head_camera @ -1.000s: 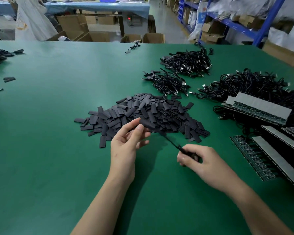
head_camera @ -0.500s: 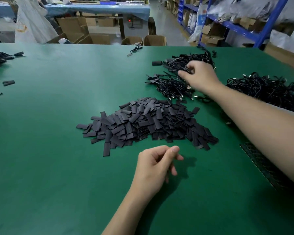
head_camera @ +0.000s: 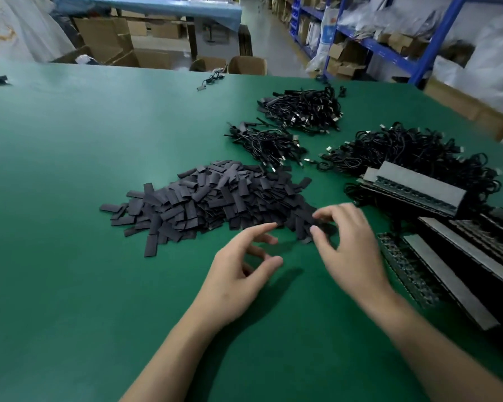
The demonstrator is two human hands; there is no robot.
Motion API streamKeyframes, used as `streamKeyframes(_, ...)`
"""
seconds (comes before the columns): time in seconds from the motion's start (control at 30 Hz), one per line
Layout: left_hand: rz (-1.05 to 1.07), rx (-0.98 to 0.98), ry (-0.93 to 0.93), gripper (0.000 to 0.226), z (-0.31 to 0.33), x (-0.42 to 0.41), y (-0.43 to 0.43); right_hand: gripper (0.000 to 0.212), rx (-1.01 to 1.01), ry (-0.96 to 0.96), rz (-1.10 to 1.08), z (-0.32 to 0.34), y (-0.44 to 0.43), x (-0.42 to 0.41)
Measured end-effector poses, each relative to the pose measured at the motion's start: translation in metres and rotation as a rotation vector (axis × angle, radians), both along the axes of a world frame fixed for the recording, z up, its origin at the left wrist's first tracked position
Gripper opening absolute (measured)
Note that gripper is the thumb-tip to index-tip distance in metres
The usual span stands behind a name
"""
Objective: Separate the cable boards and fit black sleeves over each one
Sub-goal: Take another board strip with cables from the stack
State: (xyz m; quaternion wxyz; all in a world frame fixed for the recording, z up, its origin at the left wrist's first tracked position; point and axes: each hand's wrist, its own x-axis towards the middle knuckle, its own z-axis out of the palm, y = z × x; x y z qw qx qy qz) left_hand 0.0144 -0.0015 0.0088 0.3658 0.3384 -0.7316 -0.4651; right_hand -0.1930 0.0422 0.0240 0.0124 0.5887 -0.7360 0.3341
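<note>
The pile of black sleeves (head_camera: 215, 198) is spread on the green table (head_camera: 70, 256) just beyond both hands. Its near right edge is touched by the right hand (head_camera: 349, 245). Whether a sleeve is already pinched there cannot be told, as the fingers are blurred. The left hand (head_camera: 238, 274) is held slack beside it, fingers loosely bent, with nothing in it. The strips of cable boards (head_camera: 415, 188) are stacked to the right, untouched, beside a heap of black cables (head_camera: 413, 152).

Two sleeves could be lifted at once, since they are thin, flat and overlapped. A flattened sleeve may also be hard to open, so a board might be snagged at its mouth. No single direction is shared by the sleeves: their long sides are turned every way, while the pile itself is stretched left to right. The board strips are laid with their long axis from far left to near right.
</note>
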Motion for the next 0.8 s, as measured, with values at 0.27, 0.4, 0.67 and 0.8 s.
streamKeyframes(0.27,-0.065,-0.341,-0.274,0.039,0.019,-0.043,0.006,0.020,0.096,0.006,-0.097,-0.023,0.062,-0.011)
streamKeyframes(0.4,-0.128,-0.472,-0.352,0.036,0.058,-0.113,0.000,0.045,0.239,0.102,-0.097,-0.022,0.056,-0.007)
streamKeyframes(0.67,-0.135,-0.723,-0.595,0.039,0.092,-0.241,-0.026,0.046,0.266,0.089,-0.063,-0.017,0.059,-0.005)
streamKeyframes(0.8,-0.151,-0.755,-0.739,0.054,0.090,-0.266,-0.040,0.061,0.220,0.130,-0.083,-0.017,0.061,-0.001)
